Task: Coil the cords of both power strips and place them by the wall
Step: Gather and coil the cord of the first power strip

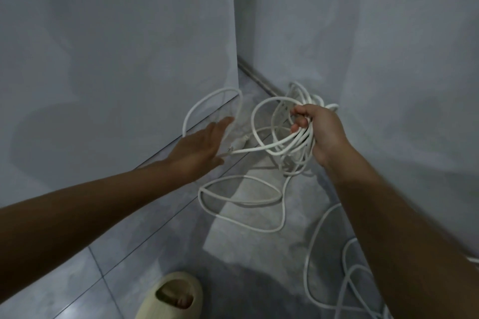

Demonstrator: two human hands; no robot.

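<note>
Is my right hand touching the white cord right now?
Touching. The head view shows the right hand closed around a bundle of loops of the white cord, with fingers curled through them.

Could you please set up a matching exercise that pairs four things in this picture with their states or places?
Things:
1. Left hand
2. Right hand
3. Slipper
4. Loose cord

States or places:
A. on the floor, lower right
B. closed around a bundle of cord loops
C. worn on a foot at the bottom edge
D. open, fingers stretched toward a cord loop

Pairs: 1-D, 2-B, 3-C, 4-A
</note>
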